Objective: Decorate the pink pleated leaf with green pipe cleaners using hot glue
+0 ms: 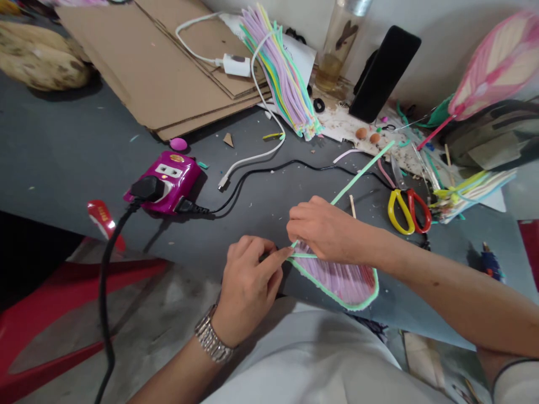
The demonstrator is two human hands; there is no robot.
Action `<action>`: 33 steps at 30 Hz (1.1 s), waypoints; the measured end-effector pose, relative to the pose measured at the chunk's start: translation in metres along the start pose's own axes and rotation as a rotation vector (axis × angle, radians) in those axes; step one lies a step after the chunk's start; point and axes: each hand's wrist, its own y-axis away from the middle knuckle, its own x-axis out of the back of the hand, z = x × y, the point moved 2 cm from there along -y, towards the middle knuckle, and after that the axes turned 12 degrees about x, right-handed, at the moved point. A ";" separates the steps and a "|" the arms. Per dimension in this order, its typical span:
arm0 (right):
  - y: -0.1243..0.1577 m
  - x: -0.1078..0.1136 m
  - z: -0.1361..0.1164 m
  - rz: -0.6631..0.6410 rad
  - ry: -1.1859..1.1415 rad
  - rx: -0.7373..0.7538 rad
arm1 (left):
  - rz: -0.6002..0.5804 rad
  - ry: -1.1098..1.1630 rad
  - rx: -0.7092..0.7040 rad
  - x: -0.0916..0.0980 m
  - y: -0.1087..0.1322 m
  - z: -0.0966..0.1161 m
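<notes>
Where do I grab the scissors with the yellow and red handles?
Hold the scissors by their yellow and red plastic finger loops, coming from the near side: the loops lie toward you, and the pointed metal blades aim away.

Power strip [166,182] left on table [63,157], scissors [406,210] right, cardboard sheets [160,62] behind, pipe-cleaner bundle [282,78] beside cardboard.

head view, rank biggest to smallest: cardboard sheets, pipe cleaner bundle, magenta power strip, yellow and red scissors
1. Cardboard sheets
2. Pipe cleaner bundle
3. Magenta power strip and yellow and red scissors: these look about alike, so I won't rank them
</notes>
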 end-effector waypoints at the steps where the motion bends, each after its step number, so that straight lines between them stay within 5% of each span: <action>1: 0.000 0.000 0.000 0.002 0.003 0.002 | -0.005 0.000 0.001 0.000 0.000 0.000; 24: 0.000 0.000 0.000 -0.014 0.052 -0.009 | -0.055 -0.079 0.023 0.001 -0.003 0.004; 33: 0.032 0.031 0.015 0.072 0.116 -0.096 | -0.051 -0.057 0.024 0.002 -0.003 0.005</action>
